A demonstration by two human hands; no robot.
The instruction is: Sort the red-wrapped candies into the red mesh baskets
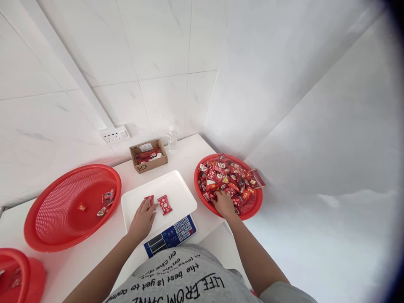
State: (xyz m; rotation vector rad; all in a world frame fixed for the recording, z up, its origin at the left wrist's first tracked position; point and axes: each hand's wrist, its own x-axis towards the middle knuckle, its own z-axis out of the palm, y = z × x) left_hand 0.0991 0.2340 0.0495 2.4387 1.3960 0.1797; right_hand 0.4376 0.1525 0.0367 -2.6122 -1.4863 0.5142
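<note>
My left hand (142, 219) rests on the white tray (179, 189) of a scale, fingers apart and stretched over a small red wrapped packet (150, 198), which they partly cover. Just right of those fingers a second red packet (164, 204) with white print lies flat on the tray. My right hand (224, 204) reaches into the front of a red basket (252, 212) heaped with red wrapped packets (232, 179). Its fingers are bent and closed among the packets, and their tips are hidden, so what they grip cannot be made out.
The scale's blue keypad (172, 235) faces me. On the left stands a large red basket (59, 210) with a few packets, and nearer, another red container (34, 273). A cardboard box (151, 165) of packets and a clear bottle (172, 139) stand by the wall.
</note>
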